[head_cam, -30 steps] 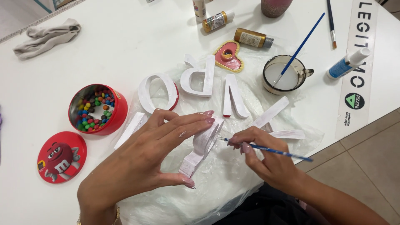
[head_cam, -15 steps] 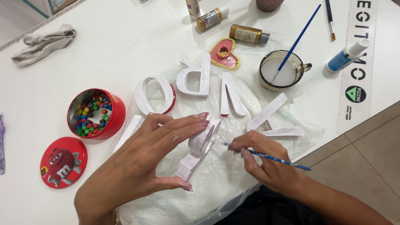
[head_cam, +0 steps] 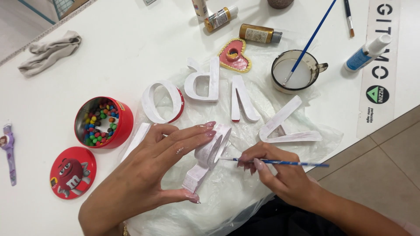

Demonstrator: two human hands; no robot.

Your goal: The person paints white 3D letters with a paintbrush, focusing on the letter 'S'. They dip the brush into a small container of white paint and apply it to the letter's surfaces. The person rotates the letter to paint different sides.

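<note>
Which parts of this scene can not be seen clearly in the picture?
- Head view: the left hand covers much of the white letter it holds, so its shape is unclear.
- The brush tip in the right hand is too small to show paint.
- The bottle and dark pot are cut off by the top edge.
- The watch is partly cut by the left edge.

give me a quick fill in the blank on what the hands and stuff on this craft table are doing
1. The right hand holds a thin blue ____ against the white letter.
2. The left hand steadies that letter between fingers and ____.
3. The red tin of coloured candies has its lid ____.
4. Another brush stands in the ____ of white liquid.

Missing words: paintbrush; thumb; off; cup
</note>
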